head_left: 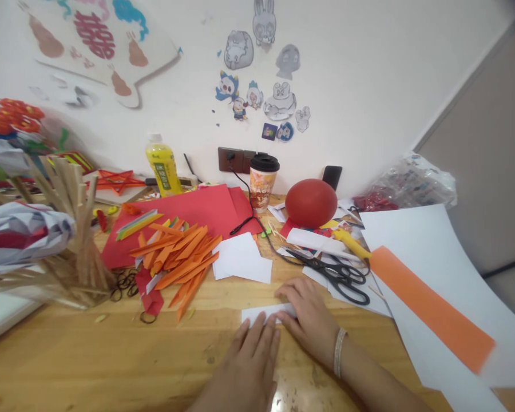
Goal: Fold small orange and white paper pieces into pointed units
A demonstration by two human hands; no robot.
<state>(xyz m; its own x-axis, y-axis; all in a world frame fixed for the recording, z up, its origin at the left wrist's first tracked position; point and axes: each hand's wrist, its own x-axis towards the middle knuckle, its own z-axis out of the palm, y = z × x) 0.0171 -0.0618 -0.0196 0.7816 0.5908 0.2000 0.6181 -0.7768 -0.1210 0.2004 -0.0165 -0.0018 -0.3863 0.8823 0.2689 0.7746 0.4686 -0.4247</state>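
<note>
A narrow strip of folded white paper (251, 314) lies on the wooden table in front of me. My left hand (253, 355) rests flat over its near edge, fingers stretched forward onto the paper. At the strip's right end, my right hand (306, 315) curls its fingers and thumb around the paper and holds it against the table. The strip's lower edge is partly covered by my left fingers. Just beyond it sits a small stack of white paper pieces (242, 257). Black-handled scissors (341, 274) lie to the right of my right hand.
Folded orange paper strips (184, 252) are heaped on the left, by red paper sheets (197, 209). Farther back stand a yellow bottle (163, 166), a lidded cup (262, 183) and a red balloon (311, 203). Wooden sticks (83, 229) crowd the left; large white sheets (416, 246) cover the right.
</note>
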